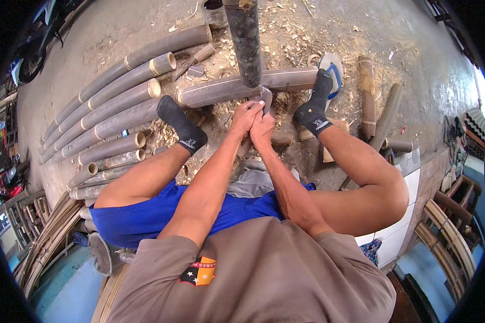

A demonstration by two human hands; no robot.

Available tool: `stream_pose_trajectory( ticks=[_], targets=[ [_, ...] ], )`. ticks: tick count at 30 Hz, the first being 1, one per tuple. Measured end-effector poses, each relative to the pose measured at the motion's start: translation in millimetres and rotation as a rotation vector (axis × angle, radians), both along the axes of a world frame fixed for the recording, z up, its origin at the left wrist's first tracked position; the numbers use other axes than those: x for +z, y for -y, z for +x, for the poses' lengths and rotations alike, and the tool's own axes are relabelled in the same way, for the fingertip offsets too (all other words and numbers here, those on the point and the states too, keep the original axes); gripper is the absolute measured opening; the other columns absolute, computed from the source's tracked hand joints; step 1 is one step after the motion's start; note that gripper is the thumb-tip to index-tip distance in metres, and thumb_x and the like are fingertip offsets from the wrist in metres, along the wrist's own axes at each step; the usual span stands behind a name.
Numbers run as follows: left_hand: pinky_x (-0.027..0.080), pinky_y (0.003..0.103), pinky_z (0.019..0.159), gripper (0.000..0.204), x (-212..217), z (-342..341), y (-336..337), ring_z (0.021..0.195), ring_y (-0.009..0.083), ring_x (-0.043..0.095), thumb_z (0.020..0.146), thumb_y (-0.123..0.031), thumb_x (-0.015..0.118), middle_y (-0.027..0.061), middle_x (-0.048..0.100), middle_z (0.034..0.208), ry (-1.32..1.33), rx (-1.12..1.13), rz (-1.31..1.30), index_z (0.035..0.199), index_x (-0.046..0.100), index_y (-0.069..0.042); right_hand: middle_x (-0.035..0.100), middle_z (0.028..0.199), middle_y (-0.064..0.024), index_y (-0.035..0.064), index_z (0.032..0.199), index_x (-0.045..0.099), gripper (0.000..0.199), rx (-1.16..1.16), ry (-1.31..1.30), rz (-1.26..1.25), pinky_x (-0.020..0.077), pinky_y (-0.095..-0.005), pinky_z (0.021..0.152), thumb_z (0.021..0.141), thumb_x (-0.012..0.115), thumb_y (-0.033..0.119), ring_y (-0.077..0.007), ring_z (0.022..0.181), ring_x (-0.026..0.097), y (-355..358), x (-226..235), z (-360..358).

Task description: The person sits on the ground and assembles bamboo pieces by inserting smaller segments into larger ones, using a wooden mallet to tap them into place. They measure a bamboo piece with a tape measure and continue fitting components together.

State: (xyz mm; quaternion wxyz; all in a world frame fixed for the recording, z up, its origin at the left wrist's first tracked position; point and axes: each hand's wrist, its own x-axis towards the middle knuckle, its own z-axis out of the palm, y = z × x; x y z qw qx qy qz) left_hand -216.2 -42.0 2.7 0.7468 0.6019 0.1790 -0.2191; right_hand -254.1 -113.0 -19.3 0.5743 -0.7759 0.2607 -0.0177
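My left hand (244, 116) and my right hand (262, 128) are closed side by side in front of me, gripping a dark-bladed knife (267, 99) between them. Its handle is mostly hidden by my fingers. The blade rises past my left thumb and overlaps the near side of a thick bamboo pole (215, 92) lying crosswise. A dark upright pole (243, 46) comes down over that bamboo, its lower end just beyond the knife. My socked left foot (179, 126) is near the bamboo's left end, and my socked right foot (316, 102) is at its right end.
Several cut bamboo poles (129, 94) lie side by side at the left. Shavings (291, 43) litter the floor around a sandal (335, 75) and a can (214, 15). More bamboo pieces (367, 97) lie at the right. A grey cloth (250, 182) is between my legs.
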Motion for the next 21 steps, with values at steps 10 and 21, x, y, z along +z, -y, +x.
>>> stream_pose_trajectory(
  ticks=[10,21],
  targets=[
    [0.046,0.026,0.068,0.037,-7,-16,-19,0.074,0.0076,0.056,0.1,-0.039,0.067,-0.0027,0.065,0.081,0.082,0.189,0.074,0.091,0.073,-0.004,0.068,0.104,-0.0351,-0.0021,0.127,0.063,0.043,0.285,0.007,-0.183,0.0513,-0.0582,0.08,0.104,0.049,0.031,-0.0545,0.096,0.066,-7,27,-4],
    [0.045,0.045,0.061,0.054,5,22,7,0.058,0.0235,0.057,0.097,-0.036,0.059,0.0193,0.062,0.059,0.152,0.314,0.437,0.072,0.065,0.011,0.069,0.094,-0.0149,0.0039,0.102,0.059,0.013,1.058,0.261,-1.155,0.0608,-0.0426,0.068,0.092,0.061,0.011,-0.0314,0.083,0.074,56,87,62]
  ],
)
